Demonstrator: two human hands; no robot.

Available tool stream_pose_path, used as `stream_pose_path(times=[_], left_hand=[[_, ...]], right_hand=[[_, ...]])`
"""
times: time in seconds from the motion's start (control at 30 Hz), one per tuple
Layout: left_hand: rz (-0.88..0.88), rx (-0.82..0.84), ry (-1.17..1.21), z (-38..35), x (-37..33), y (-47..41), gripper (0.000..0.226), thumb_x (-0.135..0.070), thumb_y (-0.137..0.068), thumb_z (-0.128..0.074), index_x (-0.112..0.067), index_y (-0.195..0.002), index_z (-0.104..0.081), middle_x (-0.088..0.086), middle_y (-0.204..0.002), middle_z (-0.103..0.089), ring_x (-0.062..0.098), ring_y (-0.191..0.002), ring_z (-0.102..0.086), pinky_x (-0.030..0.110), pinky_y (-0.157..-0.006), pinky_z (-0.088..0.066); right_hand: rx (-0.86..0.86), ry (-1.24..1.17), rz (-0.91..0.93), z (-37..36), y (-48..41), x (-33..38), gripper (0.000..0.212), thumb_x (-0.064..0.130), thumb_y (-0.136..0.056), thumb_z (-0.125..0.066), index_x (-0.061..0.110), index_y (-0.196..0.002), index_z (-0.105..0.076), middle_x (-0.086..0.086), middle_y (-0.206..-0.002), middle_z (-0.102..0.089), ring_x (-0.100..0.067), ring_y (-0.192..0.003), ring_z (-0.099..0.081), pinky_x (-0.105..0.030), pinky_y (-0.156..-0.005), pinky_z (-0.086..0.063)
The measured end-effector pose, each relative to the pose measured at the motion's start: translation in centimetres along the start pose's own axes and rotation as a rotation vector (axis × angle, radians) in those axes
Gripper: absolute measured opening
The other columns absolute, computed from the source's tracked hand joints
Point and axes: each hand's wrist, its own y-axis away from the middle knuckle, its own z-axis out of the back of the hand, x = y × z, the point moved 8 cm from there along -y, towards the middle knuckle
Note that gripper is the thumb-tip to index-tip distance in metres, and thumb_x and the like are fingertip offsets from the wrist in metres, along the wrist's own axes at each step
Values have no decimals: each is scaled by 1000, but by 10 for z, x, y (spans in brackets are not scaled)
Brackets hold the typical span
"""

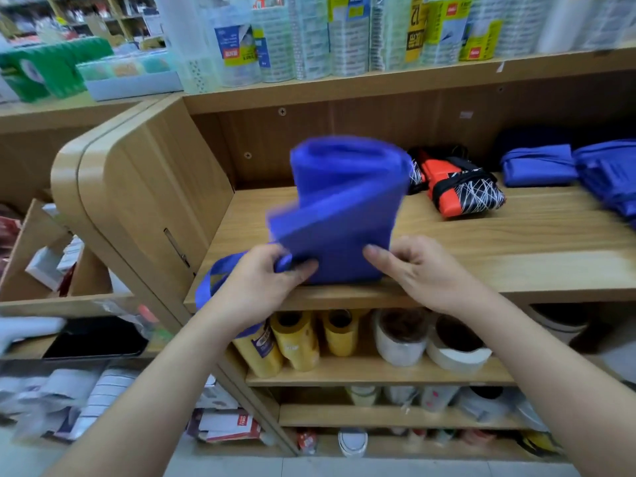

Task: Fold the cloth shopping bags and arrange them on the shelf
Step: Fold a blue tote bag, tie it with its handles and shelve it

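Head view, bag: the blue cloth bag (337,215) is folded into a narrow strip on the wooden shelf (516,256).
Long axis: it runs away from the person, from the shelf's front edge toward the back panel.
Far end: it rises off the board and curls over in a loose roll, blurred.
Near end: it lies at the front lip, and a handle loop (213,280) hangs off the edge at the left.
Left grip (261,280): thumb and curled fingers pinch the bag's near left corner.
Right grip (423,270): it holds the near right corner with the thumb on top of the fabric; the fingers underneath are hidden.
Edges: the shelf's side panel (144,187) stands left of the bag, with bare board between them.
Neighbours: an orange-and-black folded bag (457,187) lies just behind and right, and folded blue bags (537,165) lie further right.
Room: bare board shows along the front, right of the right grip.
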Motion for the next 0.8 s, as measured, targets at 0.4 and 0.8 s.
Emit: stream_pose_path(times=[0.4, 0.8], left_hand=[[-15, -504, -579, 9, -38, 13, 78, -41, -74, -78, -28, -139, -36, -2, -116, -53, 18, -100, -55, 29, -70, -43], [-265, 113, -763, -25, -48, 13, 46, -18, -99, -38, -32, -143, -45, -2, -152, -41, 20, -136, -41, 34, -110, -33]], right_hand=[[-268, 313, -234, -9, -10, -8, 34, 38, -94, -52, 26, -126, -51, 0, -81, -63, -27, -83, -59, -42, -73, -50], [-98, 337, -340, -2, -32, -23, 73, 54, -85, -62, 16, -142, -34, -10, -133, -54, -36, -125, -44, -41, -102, -39]])
